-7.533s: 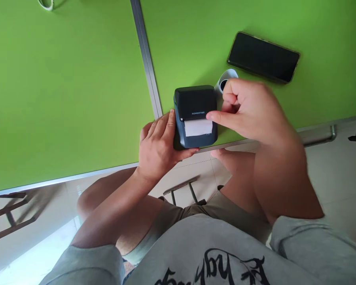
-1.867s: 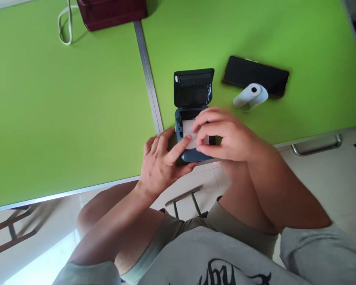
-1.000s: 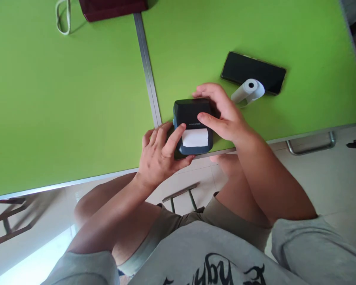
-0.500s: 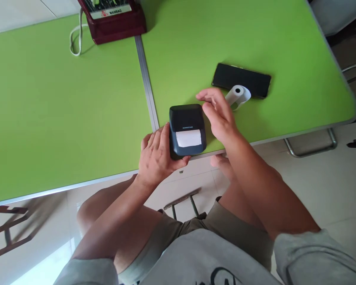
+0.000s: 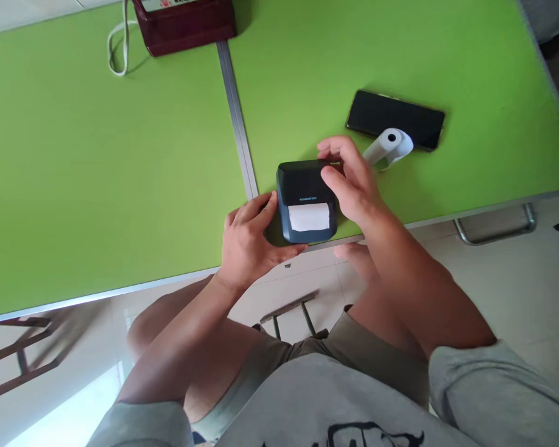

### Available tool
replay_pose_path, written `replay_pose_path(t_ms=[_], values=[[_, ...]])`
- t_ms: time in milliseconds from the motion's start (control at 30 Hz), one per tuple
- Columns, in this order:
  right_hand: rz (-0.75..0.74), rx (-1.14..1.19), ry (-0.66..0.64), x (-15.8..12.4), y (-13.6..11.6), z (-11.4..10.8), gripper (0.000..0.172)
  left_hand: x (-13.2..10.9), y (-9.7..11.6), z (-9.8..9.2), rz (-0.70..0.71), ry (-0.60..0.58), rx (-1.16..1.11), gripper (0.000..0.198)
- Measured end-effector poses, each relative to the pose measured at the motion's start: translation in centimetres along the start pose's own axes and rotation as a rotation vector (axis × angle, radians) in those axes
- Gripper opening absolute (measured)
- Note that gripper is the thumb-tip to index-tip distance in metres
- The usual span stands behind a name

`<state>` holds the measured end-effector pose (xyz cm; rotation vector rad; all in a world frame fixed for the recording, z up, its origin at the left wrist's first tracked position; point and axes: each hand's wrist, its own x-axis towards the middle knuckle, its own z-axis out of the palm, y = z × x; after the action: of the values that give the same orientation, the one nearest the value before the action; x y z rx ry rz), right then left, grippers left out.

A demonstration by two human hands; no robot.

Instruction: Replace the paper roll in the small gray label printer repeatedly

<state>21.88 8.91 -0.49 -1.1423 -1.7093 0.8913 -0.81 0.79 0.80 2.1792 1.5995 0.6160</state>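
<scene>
A small dark-blue and black portable thermal printer (image 5: 306,183) sits at the table's front edge, its lid closed and a strip of white paper (image 5: 309,217) showing at its front. My left hand (image 5: 249,239) grips it from the left, with fingers against that side and the thumb along the front edge. Around the back right corner, my right hand (image 5: 351,180) has its thumb on the lid and its fingers behind. Just beyond the right hand, a partly unrolled white paper roll (image 5: 379,147) rests beside and partly over a black phone (image 5: 395,115).
The green table (image 5: 168,186) has a grey metal seam (image 5: 237,118) to the printer's left. A dark red box-shaped object (image 5: 186,28) with a white cord (image 5: 116,62) stands at the back. Below the table edge are my legs and a stool (image 5: 291,308).
The right hand has closed in from beside the printer onto its back right corner. The left fingers have shifted along its side. The whole view has moved slightly.
</scene>
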Motion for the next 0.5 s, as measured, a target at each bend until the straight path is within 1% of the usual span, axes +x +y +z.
replay_pose_path(t_ms=[67, 167, 233, 333, 367, 433, 500], values=[[0.006, 0.021, 0.000, 0.0, 0.1, -0.3, 0.051, 0.0, 0.1, -0.1, -0.013, -0.001, 0.006, 0.095], [0.033, 0.024, -0.025, -0.1, 0.0, -0.9, 0.050, -0.1, 0.1, -0.1, -0.006, 0.010, 0.008, 0.096], [0.039, 0.022, -0.092, -0.2, -0.2, -1.4, 0.051, -0.1, 0.1, 0.0, 0.007, 0.016, 0.018, 0.097], [0.003, 0.022, -0.250, -0.5, -0.5, -2.4, 0.062, -0.3, 0.1, 0.2, 0.008, 0.024, 0.044, 0.100], [-0.013, 0.017, -0.280, -0.5, -0.6, -2.7, 0.064, -0.3, 0.1, 0.3, 0.004, 0.028, 0.053, 0.101], [-0.039, -0.024, -0.262, -0.4, -0.7, -3.2, 0.062, -0.3, 0.1, 0.4, 0.001, 0.041, 0.073, 0.104], [-0.061, -0.096, -0.181, -0.1, -1.0, -3.4, 0.056, -0.3, 0.1, 0.6, 0.008, 0.055, 0.096, 0.104]])
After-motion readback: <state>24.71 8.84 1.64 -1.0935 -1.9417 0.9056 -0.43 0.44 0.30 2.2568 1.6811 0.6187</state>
